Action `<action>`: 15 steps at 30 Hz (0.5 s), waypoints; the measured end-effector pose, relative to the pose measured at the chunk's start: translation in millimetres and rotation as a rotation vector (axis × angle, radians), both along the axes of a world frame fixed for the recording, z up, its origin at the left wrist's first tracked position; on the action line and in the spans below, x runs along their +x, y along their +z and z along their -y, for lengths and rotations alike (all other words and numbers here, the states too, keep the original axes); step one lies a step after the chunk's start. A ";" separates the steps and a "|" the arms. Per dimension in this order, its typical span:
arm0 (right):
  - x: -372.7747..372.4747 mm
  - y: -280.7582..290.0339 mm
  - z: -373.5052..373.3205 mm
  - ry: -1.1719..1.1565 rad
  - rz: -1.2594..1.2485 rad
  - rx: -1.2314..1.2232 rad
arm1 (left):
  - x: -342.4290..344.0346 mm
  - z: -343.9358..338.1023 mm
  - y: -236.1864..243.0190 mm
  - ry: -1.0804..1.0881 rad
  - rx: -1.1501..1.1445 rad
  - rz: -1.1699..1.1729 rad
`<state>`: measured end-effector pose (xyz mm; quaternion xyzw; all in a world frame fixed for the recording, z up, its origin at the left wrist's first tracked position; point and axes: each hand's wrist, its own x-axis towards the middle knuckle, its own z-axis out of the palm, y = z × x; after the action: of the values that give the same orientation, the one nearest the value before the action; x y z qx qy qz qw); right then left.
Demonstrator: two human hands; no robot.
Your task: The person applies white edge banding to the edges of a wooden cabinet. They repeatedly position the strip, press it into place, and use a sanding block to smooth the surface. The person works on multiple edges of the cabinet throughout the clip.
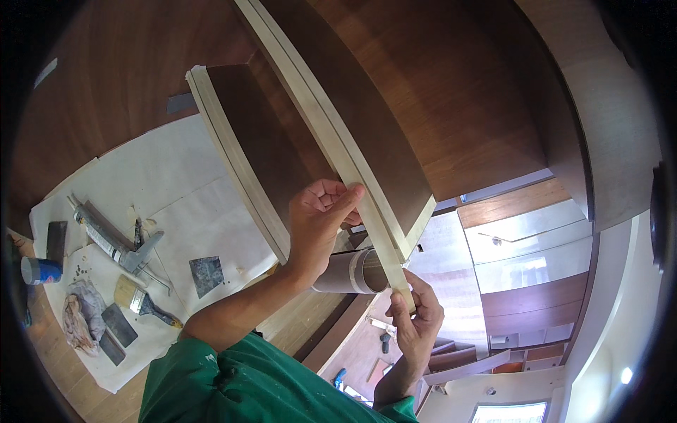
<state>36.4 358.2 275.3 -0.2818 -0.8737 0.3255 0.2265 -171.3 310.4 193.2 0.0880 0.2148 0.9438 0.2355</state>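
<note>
A long pale strip (384, 257), flat and thin like edging or tape, runs along the front edge of a brown wooden shelf (381, 127). Its lower end sticks out past the shelf's corner. My left hand (321, 215) is closed on the strip, thumb on its face and fingers curled behind the edge. Farther down, my right hand (417, 317) pinches the strip's free end between thumb and fingers. A second shelf (261, 134) to the left also has a pale front edge (236, 158). Behind my hands shows a brown cylinder (342, 273) with a pale rim.
White sheeting (190, 169) at left bears a caulking gun (106, 236), a wide paintbrush (141, 299), a crumpled rag (84, 314), several dark flat pieces (206, 276) and a blue jar (41, 271). Wooden panels (451, 92) rise at upper right; more cabinets (536, 303) stand beyond.
</note>
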 end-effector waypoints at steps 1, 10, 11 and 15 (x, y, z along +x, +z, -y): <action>-0.2 -0.3 0.0 0.009 -0.003 0.004 | 0.0 -1.7 -2.0 0.008 0.002 0.000; -0.4 -0.5 0.0 -0.006 0.010 -0.002 | 0.1 -4.5 -7.7 0.006 0.037 -0.015; -0.4 0.0 1.1 -0.013 0.008 0.001 | 0.4 -5.0 -9.3 -0.001 0.035 -0.019; 2.1 1.5 6.8 -0.013 0.006 0.046 | 0.6 -4.1 -9.0 -0.014 0.074 -0.007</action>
<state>38.5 351.4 276.8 -0.2833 -0.8797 0.3031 0.2325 -170.6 314.5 184.3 0.1015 0.1801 0.9491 0.2377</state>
